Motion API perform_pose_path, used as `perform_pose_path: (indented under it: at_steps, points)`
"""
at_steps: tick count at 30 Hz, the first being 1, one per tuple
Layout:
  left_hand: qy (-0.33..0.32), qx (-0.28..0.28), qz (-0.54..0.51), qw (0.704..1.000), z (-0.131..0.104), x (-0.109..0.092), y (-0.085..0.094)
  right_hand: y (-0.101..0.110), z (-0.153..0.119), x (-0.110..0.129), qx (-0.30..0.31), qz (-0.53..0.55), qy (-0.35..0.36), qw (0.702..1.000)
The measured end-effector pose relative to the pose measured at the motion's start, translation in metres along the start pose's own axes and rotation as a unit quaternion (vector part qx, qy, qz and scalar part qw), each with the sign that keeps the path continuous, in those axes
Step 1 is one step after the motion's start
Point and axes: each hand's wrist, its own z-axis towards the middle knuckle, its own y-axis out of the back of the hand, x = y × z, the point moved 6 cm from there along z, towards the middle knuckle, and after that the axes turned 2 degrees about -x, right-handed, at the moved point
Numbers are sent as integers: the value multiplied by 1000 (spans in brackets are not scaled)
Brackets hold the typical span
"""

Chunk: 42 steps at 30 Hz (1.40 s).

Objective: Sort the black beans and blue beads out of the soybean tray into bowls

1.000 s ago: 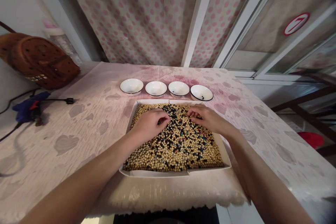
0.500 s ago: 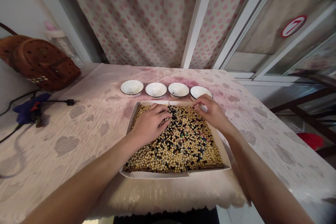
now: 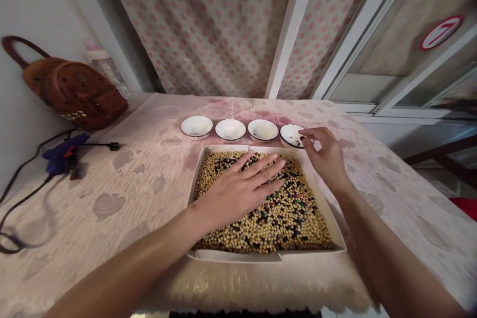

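A shallow white box holds a layer of mostly tan beads mixed with black ones and a few green and purple. Palm down over the beads, my left hand has its fingers spread and holds nothing. My right hand is at the rightmost white bowl, thumb and forefinger at its right side, with a small dark bead by the thumb tip. Several dark beads are inside that bowl. Three more dark-rimmed white bowls stand to its left: one with a dark speck, a middle one and the leftmost.
A brown backpack and a bottle stand at the back left. In front of them lie a blue glue gun and its black cord on the patterned tablecloth. A dotted curtain hangs behind.
My right hand has moved from the box's upper right corner to the rightmost bowl, where dark beads now show. My left hand has shifted right and flattened, fingers spread. The view has shifted slightly.
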Motion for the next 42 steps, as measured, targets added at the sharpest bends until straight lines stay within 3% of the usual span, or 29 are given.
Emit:
perform_pose_path:
  at_steps: [2,5,8,12,16,20,22,25,28,34,42]
  points:
    - [-19,-9,-2,1000,-1,-1,-3,3,-2,40,47,99,26,994]
    - [-26,-31,-12,999,-3,-1,-7,0,-13,93,155,191,119,962]
    - [-16,-41,-30,999,-3,0,-10,-6,-25,113,217,206,167,939]
    - [-18,-44,-75,996,-3,1,-8,-12,-33,110,236,176,179,939]
    - [-6,-86,-129,988,-6,10,-1,-12,-30,98,228,162,159,947]
    - [109,-163,-186,963,-13,39,0,-8,-22,65,213,96,89,968]
    - [185,-184,-193,946,-18,55,-3,-11,-23,48,262,69,58,961]
    - [264,-179,-178,931,-22,70,-9,-16,-30,34,357,67,30,931]
    - [299,-158,-179,924,-23,75,-13,-19,-36,30,396,42,22,917]
    - [345,-129,-205,907,-28,81,-23,-27,-41,31,401,-7,34,916]
    - [354,-127,-226,899,-30,87,-31,-33,-41,37,393,4,33,919]
